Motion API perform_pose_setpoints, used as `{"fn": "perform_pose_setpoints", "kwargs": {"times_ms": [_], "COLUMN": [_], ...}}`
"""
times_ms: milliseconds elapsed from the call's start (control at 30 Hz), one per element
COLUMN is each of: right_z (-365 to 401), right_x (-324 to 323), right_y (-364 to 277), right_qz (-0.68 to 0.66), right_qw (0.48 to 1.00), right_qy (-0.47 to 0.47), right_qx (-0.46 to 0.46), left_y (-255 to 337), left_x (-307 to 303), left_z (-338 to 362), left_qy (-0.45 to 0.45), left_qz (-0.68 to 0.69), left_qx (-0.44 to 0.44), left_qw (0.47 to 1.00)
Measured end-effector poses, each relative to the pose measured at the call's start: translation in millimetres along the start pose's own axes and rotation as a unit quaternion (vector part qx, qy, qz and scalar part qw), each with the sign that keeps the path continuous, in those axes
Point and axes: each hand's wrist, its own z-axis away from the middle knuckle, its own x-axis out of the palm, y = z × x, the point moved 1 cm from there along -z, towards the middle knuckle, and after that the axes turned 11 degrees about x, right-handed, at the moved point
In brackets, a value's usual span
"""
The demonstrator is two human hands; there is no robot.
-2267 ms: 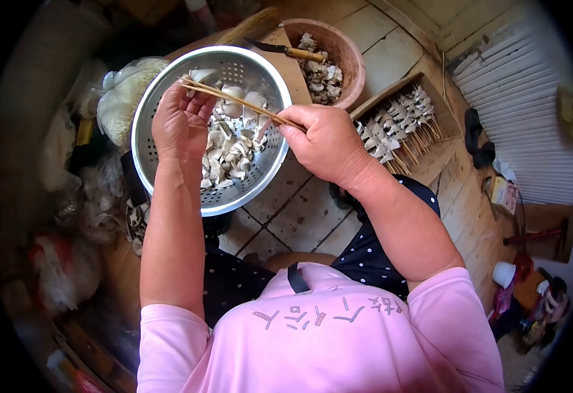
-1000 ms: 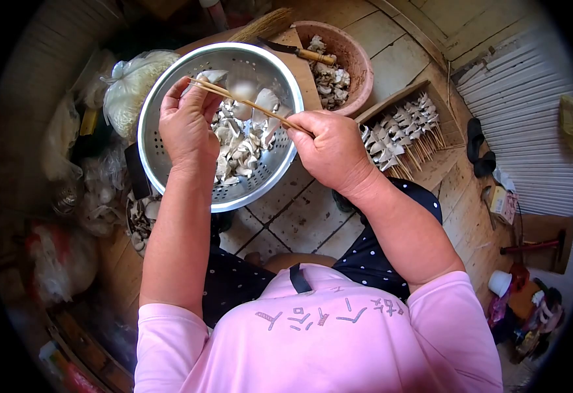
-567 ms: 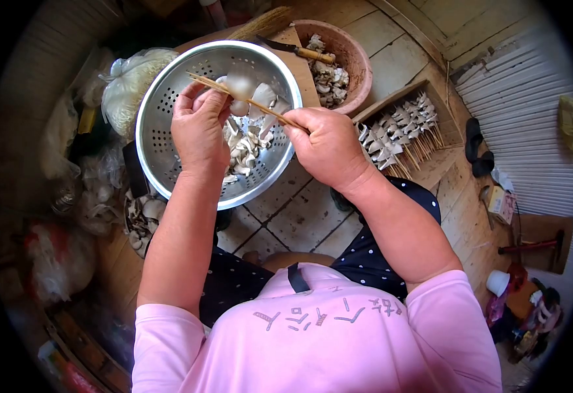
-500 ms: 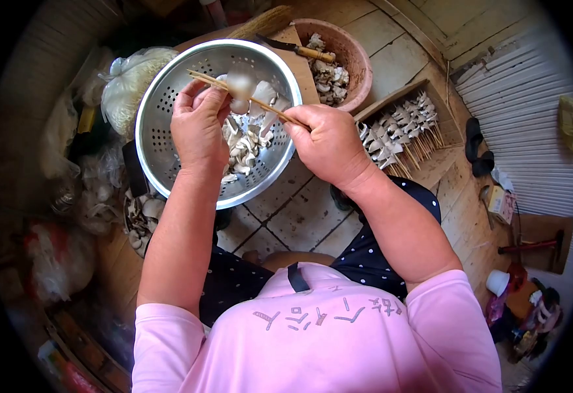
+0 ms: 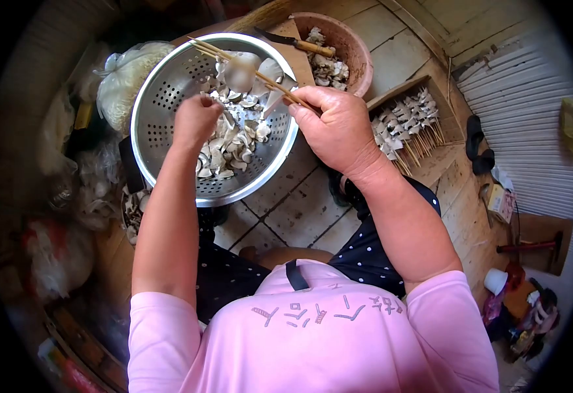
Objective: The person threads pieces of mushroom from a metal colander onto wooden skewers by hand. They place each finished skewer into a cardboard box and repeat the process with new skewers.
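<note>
Skewers point(image 5: 273, 87) in right fingers point(image 5: 313, 98) (left hand point(image 5: 195, 121) down among mushrooms point(image 5: 224, 154))

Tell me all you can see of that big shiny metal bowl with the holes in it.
The round silver metal colander has walls pierced with clusters of small holes and a rolled rim. It stands upright and holds a heap of pale cut mushroom pieces. The left hand reaches into it among them. The right hand holds thin wooden skewers over its far side. What it rests on is hidden.
</note>
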Motion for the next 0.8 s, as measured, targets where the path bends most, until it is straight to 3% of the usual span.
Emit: {"fn": "perform_pose_setpoints", "kwargs": {"times_ms": [100,167,267,433,467,500,567,633,800], "right_z": [0,0,1,-1,-2,-2,-2,-4,-2], "right_x": [-1,-1,1,-1,-2,-3,-6,-8,-3], "right_y": [2,1,0,3,5,5,4,3,1], "right_qz": [0.025,0.018,0.005,0.017,0.035,0.039,0.027,0.028,0.044], "right_qw": [0.999,1.0,1.0,0.999,0.999,0.999,0.999,0.999,0.998], "right_qy": [0.008,0.001,-0.013,-0.031,-0.037,-0.037,-0.037,-0.044,-0.043], "right_qx": [-0.022,-0.017,0.007,0.013,0.013,0.005,0.013,0.005,-0.007], "left_y": [-8,-7,-15,-5,-3,6,33,46,62], "left_x": [16,28,41,23,16,7,-15,-33,-50], "left_z": [3,6,5,-1,-3,-2,7,13,34], "left_qy": [-0.082,-0.09,-0.029,-0.031,-0.018,-0.004,0.022,0.034,0.081], "left_qz": [-0.198,-0.238,-0.257,-0.161,0.048,0.256,0.435,0.516,0.582], "left_qx": [-0.025,-0.049,-0.023,-0.027,-0.055,-0.078,-0.059,-0.044,-0.016], "left_qw": [0.976,0.966,0.966,0.986,0.997,0.964,0.898,0.854,0.809]}}
